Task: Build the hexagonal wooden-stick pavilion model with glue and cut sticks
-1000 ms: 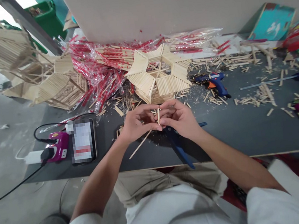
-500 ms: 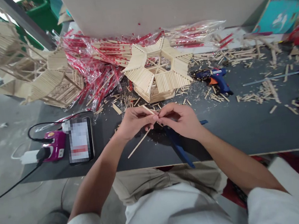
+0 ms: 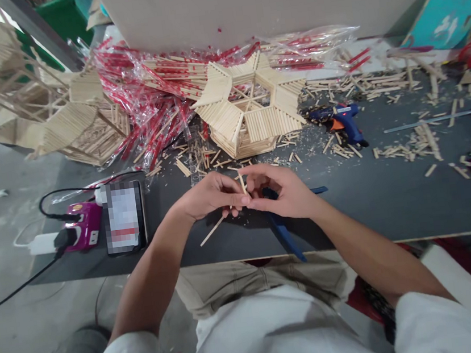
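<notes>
Two bare hands are meeting in front of you in the head view, just above the near part of the dark table (image 3: 377,210). Your left hand (image 3: 207,196) is bringing its thumb and fingers together on a short wooden stick (image 3: 242,183), with the thumb tip pressing near the lower end. Your right hand (image 3: 286,191) is clamping the same stick between its index fingertip at the top and its thumb at the bottom, and the two thumbs are touching or almost touching. The short stick is standing nearly upright between your hands. A longer thin stick (image 3: 212,230) is slanting out below your left fingers toward you; whether you are holding it or it is lying on the table cannot be told. Blue pliers (image 3: 288,240) are lying partly under your right hand, one handle pointing toward your lap. Just beyond your hands, a star-shaped stick structure (image 3: 267,124) is sitting on the table, with cut stick pieces scattering around it. A blue glue gun (image 3: 348,122) is resting to its right, red-and-clear plastic packs (image 3: 140,96) are heaping up behind it, and a phone (image 3: 123,219) is lying left of your left hand, beside a purple power block (image 3: 83,226).
</notes>
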A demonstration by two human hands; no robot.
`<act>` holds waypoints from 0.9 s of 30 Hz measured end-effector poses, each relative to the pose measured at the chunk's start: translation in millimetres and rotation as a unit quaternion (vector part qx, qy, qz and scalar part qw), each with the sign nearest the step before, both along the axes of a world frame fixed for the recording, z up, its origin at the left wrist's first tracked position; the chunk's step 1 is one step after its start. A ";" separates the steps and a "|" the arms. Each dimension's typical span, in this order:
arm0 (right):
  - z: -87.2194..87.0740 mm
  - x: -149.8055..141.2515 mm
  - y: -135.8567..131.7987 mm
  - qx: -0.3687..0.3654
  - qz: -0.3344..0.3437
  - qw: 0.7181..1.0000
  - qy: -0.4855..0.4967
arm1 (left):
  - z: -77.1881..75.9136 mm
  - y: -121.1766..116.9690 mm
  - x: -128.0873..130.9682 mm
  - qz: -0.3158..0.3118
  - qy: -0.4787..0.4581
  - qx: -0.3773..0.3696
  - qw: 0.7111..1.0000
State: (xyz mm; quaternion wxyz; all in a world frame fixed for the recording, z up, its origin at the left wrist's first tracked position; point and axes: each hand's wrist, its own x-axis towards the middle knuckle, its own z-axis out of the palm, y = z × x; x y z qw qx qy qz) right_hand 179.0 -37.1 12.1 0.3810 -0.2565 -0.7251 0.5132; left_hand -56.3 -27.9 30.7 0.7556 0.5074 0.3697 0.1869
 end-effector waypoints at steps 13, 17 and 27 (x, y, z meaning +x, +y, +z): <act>0.1 1.5 5.3 0.128 -0.095 0.985 -0.063 | 3.1 -2.9 8.9 0.069 -0.014 0.047 0.996; 1.3 1.1 5.0 0.192 -0.107 0.972 -0.080 | -2.9 -1.8 6.7 0.069 -0.020 0.056 0.996; 67.6 27.3 35.2 0.313 -0.200 0.903 -0.216 | -6.9 3.4 5.1 0.116 -0.006 0.071 0.991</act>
